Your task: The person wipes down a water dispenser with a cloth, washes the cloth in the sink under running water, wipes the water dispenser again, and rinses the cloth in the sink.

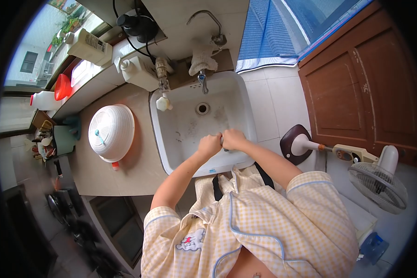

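Both of my hands are over the front part of a white sink, close together. My left hand (pixel 210 144) is closed, and my right hand (pixel 233 139) is closed just beside it. Between them a small dark item (pixel 223 142) shows; most of it is hidden by the fingers, and I cannot make out what it is. Ahead of the hands, the white sink (pixel 249 116) has a round drain (pixel 202 109) and some dark specks on its bottom. A metal faucet (pixel 203 82) with a cloth wrapped on it reaches over the sink's back edge.
An upturned white colander (pixel 111 132) sits on the counter (pixel 146 157) at the left. White bottles (pixel 136 73) stand behind. On the right are a wooden door (pixel 361 83), a fan (pixel 377 185) and a blue water jug (pixel 374 248).
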A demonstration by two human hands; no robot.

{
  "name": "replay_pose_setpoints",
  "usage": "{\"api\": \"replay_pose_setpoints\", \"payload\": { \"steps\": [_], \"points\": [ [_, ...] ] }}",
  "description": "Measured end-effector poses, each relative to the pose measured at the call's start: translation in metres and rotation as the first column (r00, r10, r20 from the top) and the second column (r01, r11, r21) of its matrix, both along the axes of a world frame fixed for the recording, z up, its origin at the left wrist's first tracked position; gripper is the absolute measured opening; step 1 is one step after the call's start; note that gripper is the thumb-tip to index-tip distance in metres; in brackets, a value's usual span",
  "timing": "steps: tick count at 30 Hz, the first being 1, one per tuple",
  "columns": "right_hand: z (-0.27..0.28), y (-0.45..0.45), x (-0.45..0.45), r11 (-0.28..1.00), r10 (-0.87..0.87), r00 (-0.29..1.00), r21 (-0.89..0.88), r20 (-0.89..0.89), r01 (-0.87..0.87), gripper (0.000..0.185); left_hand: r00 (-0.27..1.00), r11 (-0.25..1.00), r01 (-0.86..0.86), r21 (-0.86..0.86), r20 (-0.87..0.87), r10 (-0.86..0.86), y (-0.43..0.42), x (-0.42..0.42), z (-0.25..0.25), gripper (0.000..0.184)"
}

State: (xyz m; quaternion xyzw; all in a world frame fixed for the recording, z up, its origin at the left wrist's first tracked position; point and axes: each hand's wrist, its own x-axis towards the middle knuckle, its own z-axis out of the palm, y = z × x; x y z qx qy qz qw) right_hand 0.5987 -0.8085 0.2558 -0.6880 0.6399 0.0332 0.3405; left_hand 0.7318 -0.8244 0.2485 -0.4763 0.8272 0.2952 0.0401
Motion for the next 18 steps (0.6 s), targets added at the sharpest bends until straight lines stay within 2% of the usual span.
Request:
{"api": "replay_pose_setpoints", "payload": {
  "steps": [2,3,5,6,8,9,10,11,12,13,14,15,16,17,18],
  "points": [
    [-0.015,0.004,0.001,0.986,-0.101,0.986,0.145,0.134,0.081,0.016,0.992,0.989,0.125,-0.079,0.004,-0.126,0.002,0.005,-0.002,0.017],
    [-0.015,0.004,-0.001,0.986,-0.100,0.986,0.146,0.133,0.080,0.016,0.992,0.989,0.124,-0.078,0.003,-0.124,0.003,0.007,-0.003,0.017],
    [-0.016,0.001,-0.009,0.895,-0.124,0.926,0.443,0.358,-0.051,0.020,0.975,0.972,0.202,-0.120,-0.068,-0.211,0.005,0.010,-0.005,0.017],
    [-0.010,-0.003,-0.013,0.895,-0.121,0.926,0.444,0.356,-0.053,0.020,0.976,0.973,0.198,-0.120,-0.070,-0.208,0.005,0.010,-0.006,0.017],
    [0.002,-0.007,-0.018,0.793,-0.251,0.891,0.608,0.379,-0.035,0.024,0.976,0.968,0.204,-0.144,-0.042,-0.212,0.004,0.010,-0.007,0.019],
    [-0.003,-0.007,-0.019,0.793,-0.251,0.891,0.608,0.378,-0.035,0.024,0.976,0.968,0.204,-0.144,-0.042,-0.212,-0.001,0.009,-0.006,0.019],
    [-0.011,-0.005,-0.018,0.804,-0.415,0.803,0.585,0.428,0.103,0.023,0.976,0.994,0.014,-0.106,-0.215,-0.037,-0.007,0.007,-0.005,0.027],
    [-0.020,-0.003,-0.019,0.786,-0.554,0.682,0.570,0.477,0.240,0.022,0.917,0.985,-0.169,-0.035,-0.373,0.144,-0.010,0.007,-0.003,0.035],
    [-0.023,-0.001,-0.020,0.787,-0.553,0.683,0.569,0.477,0.239,0.022,0.916,0.985,-0.171,-0.035,-0.373,0.146,-0.009,0.011,-0.012,0.035],
    [-0.025,0.002,-0.021,0.865,-0.442,0.854,0.380,0.273,0.327,0.022,0.881,0.940,-0.324,0.107,-0.327,0.341,-0.009,0.017,-0.028,0.045],
    [-0.027,0.004,-0.022,0.926,-0.346,0.938,0.164,0.015,0.339,0.022,0.816,0.851,-0.468,0.237,-0.254,0.520,-0.008,0.024,-0.044,0.055],
    [-0.022,0.007,-0.021,0.998,-0.059,0.955,-0.021,-0.292,0.055,0.022,0.967,0.966,-0.243,0.085,0.099,0.235,-0.003,0.033,-0.049,0.064],
    [-0.024,0.012,-0.022,0.998,-0.059,0.955,-0.019,-0.290,0.055,0.022,0.967,0.966,-0.244,0.087,0.100,0.235,0.006,0.040,-0.042,0.064],
    [-0.027,0.014,-0.025,0.995,-0.003,0.958,-0.092,-0.288,-0.025,0.025,0.962,0.994,-0.067,-0.085,0.258,0.087,0.014,0.046,-0.036,0.061],
    [-0.028,0.015,-0.027,0.981,0.052,0.955,-0.163,-0.290,-0.103,0.028,0.903,0.966,0.138,-0.221,0.429,-0.031,0.017,0.049,-0.032,0.059]
  ]
}}
